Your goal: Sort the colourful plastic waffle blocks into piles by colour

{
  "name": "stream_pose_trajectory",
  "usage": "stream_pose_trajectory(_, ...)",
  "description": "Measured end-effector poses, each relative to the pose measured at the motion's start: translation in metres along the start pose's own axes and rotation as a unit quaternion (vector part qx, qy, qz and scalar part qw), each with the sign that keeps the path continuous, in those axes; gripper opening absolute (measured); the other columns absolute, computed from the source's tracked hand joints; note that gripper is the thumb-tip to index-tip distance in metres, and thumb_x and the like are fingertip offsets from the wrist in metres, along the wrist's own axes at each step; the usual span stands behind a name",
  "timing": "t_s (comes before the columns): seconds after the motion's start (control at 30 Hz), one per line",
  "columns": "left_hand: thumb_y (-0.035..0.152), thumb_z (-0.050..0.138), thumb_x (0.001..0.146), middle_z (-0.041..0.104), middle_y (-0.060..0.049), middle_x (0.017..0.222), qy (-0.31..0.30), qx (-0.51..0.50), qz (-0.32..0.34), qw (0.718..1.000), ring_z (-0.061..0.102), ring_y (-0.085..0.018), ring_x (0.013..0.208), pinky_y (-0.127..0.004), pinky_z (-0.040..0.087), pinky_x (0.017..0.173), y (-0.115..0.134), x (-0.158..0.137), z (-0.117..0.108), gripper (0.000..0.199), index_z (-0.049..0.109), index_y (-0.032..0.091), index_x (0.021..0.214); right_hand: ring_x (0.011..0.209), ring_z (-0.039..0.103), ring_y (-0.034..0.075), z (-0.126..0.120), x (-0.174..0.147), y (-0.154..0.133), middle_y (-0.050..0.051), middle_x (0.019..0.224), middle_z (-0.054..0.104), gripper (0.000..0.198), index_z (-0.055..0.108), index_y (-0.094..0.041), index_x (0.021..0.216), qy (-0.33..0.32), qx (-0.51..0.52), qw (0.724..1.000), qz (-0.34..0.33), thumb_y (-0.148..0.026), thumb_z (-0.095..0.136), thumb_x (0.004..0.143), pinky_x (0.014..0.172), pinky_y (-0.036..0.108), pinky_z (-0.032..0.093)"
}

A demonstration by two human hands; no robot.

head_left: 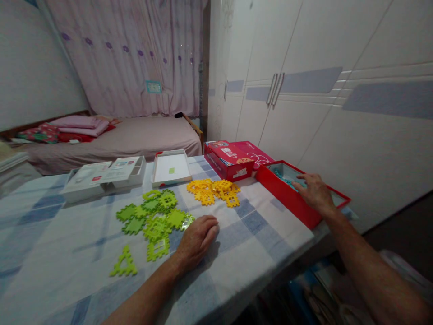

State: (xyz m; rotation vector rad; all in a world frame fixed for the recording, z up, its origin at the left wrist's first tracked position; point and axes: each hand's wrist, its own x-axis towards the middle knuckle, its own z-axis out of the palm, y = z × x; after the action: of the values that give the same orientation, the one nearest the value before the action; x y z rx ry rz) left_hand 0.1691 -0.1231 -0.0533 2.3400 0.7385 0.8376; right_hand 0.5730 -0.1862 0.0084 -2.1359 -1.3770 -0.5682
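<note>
My left hand (198, 239) rests on the table, its fingers curled loosely together, with no object visible in it. Just beside it lies a loose heap of green toothed plastic building pieces (157, 225), some shaped like window frames. A green triangular piece (124, 262) lies apart, nearer to me. Behind my left hand is a pile of yellow building pieces (213, 190). My right hand (315, 192) hovers at the opening of a red box (287, 198), fingers apart and nothing seen between them. Teal pieces (286, 178) show inside that box, partly hidden by its wall and my hand.
A closed red printed box (230, 160) stands at the back, with a flat red lid (255, 151) behind it. Left of these are a shallow white tray (171, 168) and white open boxes (104, 176). A checked cloth (233, 257) covers the table. White wardrobes (304, 122) line the right.
</note>
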Motion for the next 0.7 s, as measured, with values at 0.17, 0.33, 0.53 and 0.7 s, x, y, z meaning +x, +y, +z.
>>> stream_pose_trajectory(0.17, 0.035, 0.039, 0.093, 0.067, -0.009, 0.106, 0.002, -0.002, -0.001, 1.000, 0.061, -0.020, 0.099, -0.036, 0.049, 0.091, 0.000, 0.000, 0.001, 0.033, 0.069, 0.021, 0.098, 0.104, 0.055, 0.028, -0.003, -0.022, -0.038, 0.012, 0.108, 0.062, 0.027, 0.063, -0.018, 0.098, 0.026, 0.012, 0.997, -0.077, -0.034, 0.049, 0.082, 0.092, 0.046, 0.043)
stream_pose_trajectory(0.33, 0.032, 0.038, 0.094, 0.066, -0.008, 0.106, 0.003, 0.008, 0.008, 1.000, 0.060, -0.019, 0.098, -0.033, 0.048, 0.090, 0.001, -0.001, 0.002, 0.032, 0.068, 0.021, 0.098, 0.101, 0.058, 0.024, 0.008, -0.023, -0.107, 0.009, 0.104, 0.063, 0.021, 0.062, -0.021, 0.098, -0.051, 0.157, 0.974, -0.153, -0.031, 0.049, 0.085, 0.091, 0.040, 0.045)
stream_pose_trajectory(0.53, 0.027, 0.039, 0.093, 0.065, -0.008, 0.104, 0.002, 0.005, 0.005, 1.000, 0.059, -0.019, 0.096, -0.034, 0.047, 0.090, 0.001, 0.000, 0.002, 0.029, 0.067, 0.020, 0.096, 0.095, 0.060, 0.017, 0.048, -0.007, -0.234, 0.008, 0.112, 0.061, 0.024, 0.060, -0.018, 0.109, -0.187, 0.236, 0.912, -0.277, -0.020, 0.048, 0.088, 0.086, 0.030, 0.045)
stream_pose_trajectory(0.7, 0.024, 0.041, 0.091, 0.064, -0.008, 0.102, 0.004, 0.003, 0.007, 1.000, 0.059, -0.019, 0.096, -0.033, 0.047, 0.089, -0.002, 0.000, 0.005, 0.027, 0.067, 0.019, 0.094, 0.116, 0.050, 0.024, 0.101, 0.012, -0.327, 0.011, 0.121, 0.060, 0.033, 0.058, -0.017, 0.117, -0.231, 0.096, 0.895, -0.370, -0.015, 0.049, 0.086, 0.093, 0.036, 0.039)
